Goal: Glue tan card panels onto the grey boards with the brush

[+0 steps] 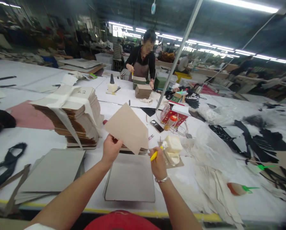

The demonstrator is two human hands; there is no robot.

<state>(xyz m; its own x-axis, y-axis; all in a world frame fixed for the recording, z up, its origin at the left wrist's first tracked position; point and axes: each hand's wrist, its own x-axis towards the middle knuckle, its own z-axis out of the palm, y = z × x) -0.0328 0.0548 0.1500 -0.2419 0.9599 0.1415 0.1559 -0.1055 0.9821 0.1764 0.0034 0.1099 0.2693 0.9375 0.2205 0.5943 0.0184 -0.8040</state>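
My left hand (pixel 111 147) grips a tan cardboard sheet (pixel 127 127) by its near edge, holding it tilted above the table. In my right hand (pixel 158 163) is a yellow-handled brush (pixel 154 155), its white tip pointing away to the upper right. Below both hands lies a stack of grey boards (pixel 131 179). More tan sheets show partly under the raised one, mostly hidden by it. Close to the right of the brush stands a cream-white plastic container (pixel 173 144) with an opening cut in it, resting on a board scrap.
A tall strapped stack of cardboard (pixel 68 111) stands at left, with grey boards (pixel 54 169) nearer me. Right of centre lie a phone (pixel 156 126) and a red box (pixel 177 116). Fabric strips (pixel 214 188) lie at right. A co-worker (pixel 143 59) stands across the table beside a slanted pole (pixel 178 54).
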